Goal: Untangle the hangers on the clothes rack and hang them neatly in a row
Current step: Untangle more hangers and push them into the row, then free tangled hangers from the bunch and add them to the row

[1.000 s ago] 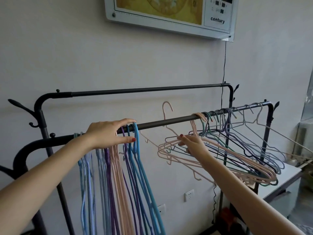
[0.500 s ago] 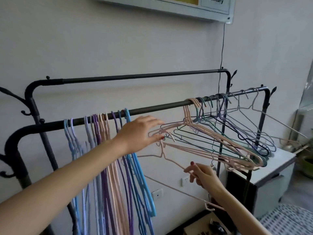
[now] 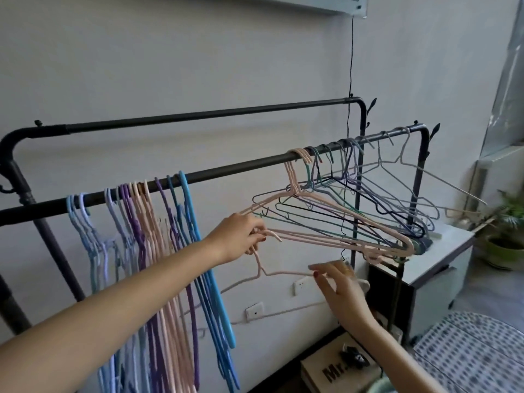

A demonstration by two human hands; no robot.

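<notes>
A black clothes rack point(image 3: 235, 168) spans the view with two rails. On its front rail, several blue, purple and pink hangers point(image 3: 147, 228) hang in a row at the left. A tangled bunch of pink, green and dark blue hangers point(image 3: 340, 219) hangs at the right. A loose pink hanger point(image 3: 272, 272) is off the rail, below the bunch. My left hand point(image 3: 241, 236) grips its hook and neck. My right hand point(image 3: 337, 282) holds its shoulder wire with curled fingers.
A white cabinet point(image 3: 433, 268) stands behind the rack's right post, with a potted plant point(image 3: 504, 239) beyond it. A cardboard box point(image 3: 337, 373) and a dotted cushion point(image 3: 467, 355) lie at the lower right. A cable point(image 3: 351, 58) runs down the wall.
My left hand left the sorted hangers and moved right to grip the pink hanger's hook. My right hand pulled that hanger down out of the tangle. The view tilted down.
</notes>
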